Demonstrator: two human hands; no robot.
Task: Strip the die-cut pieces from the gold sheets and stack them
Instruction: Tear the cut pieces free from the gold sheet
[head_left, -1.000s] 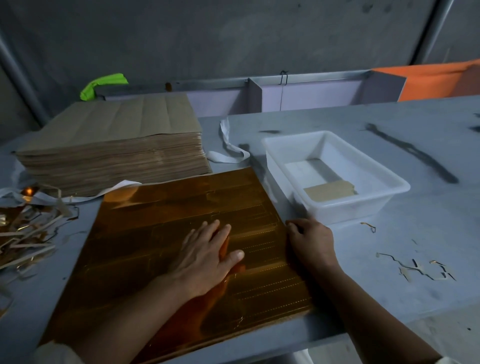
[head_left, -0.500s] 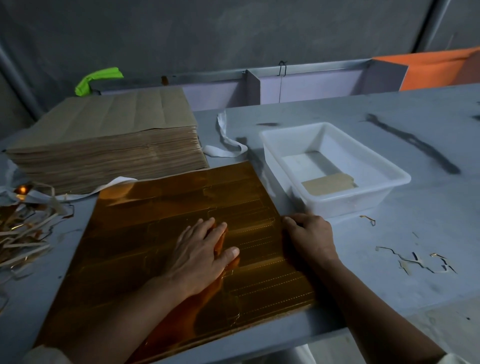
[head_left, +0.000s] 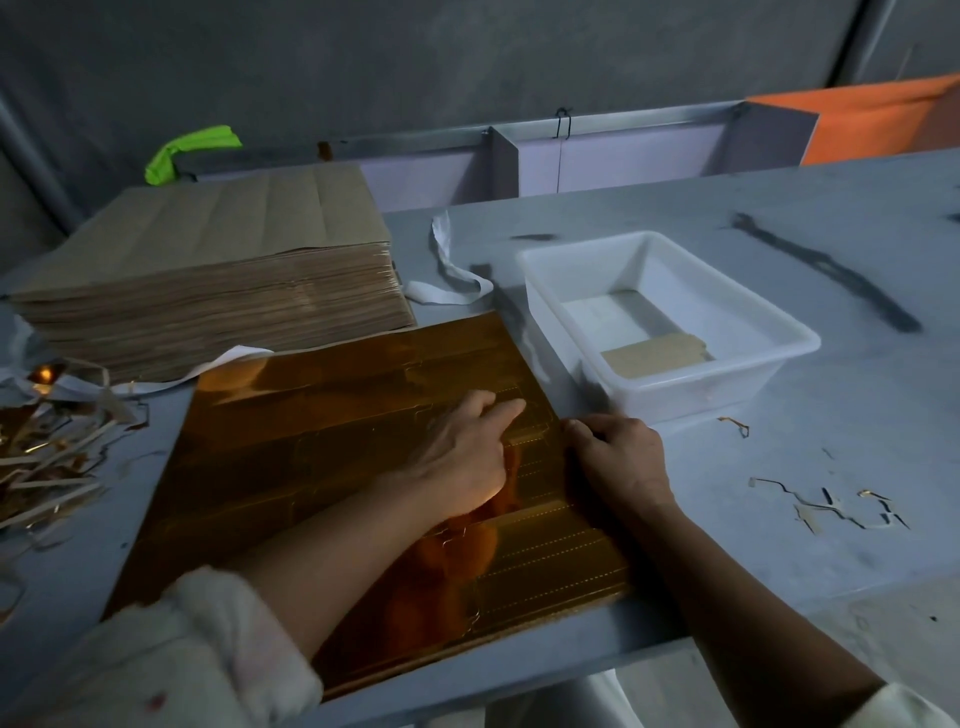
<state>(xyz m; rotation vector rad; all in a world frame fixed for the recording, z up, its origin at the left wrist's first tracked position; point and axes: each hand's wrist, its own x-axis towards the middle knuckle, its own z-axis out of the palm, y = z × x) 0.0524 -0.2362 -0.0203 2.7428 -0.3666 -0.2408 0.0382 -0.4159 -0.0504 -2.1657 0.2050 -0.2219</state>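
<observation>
The gold sheet (head_left: 337, 467) is being kept flat on the grey worktop (head_left: 779, 218) in the lower middle of the frame, with its near edge right at the worktop's front. Its right half is being pressed down by the left hand (head_left: 457, 457), fingers (head_left: 506, 413) stretched out and slightly spread, though they're kinda blurry. The sheet's right edge is being gripped by the right hand (head_left: 623, 462), fingers (head_left: 576, 428) curled over it. Just right of the sheet, one tan die-cut piece (head_left: 657, 353) is being held in a white tub (head_left: 779, 332). The upper left is being taken up by a thick stack of brown sheets (head_left: 208, 270). The left edge is being cluttered by scrap strips (head_left: 47, 457), and the right side by smaller scraps (head_left: 831, 506).
</observation>
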